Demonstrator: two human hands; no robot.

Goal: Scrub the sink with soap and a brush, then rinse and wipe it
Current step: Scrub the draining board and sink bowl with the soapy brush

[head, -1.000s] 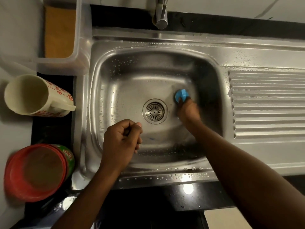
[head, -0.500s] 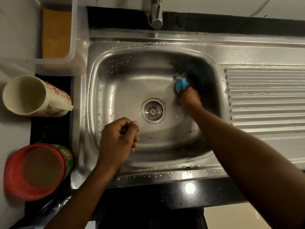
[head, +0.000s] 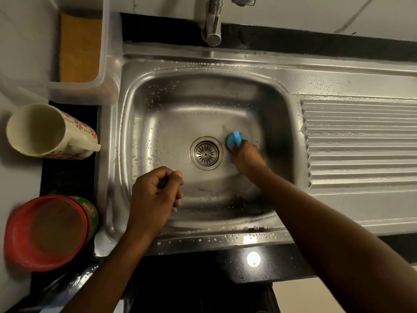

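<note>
My right hand [head: 247, 155] grips blue brush [head: 234, 139], pressed on sink [head: 158, 132] floor just beside drain [head: 205, 152], so bristles rub metal. My left hand [head: 155, 193] curled in fist, holds nothing, hangs above sink, out of brush's way.

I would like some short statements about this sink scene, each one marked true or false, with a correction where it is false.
1. The right hand holds a blue brush inside the sink. True.
2. The brush is to the left of the drain. False: it is just to the right of the drain.
3. Water is running from the tap. False: no stream shows below the spout.
4. The left hand is curled into a fist above the near part of the basin. True.
5. The floral mug stands inside the basin. False: it is on the counter to the left of the sink.
</note>
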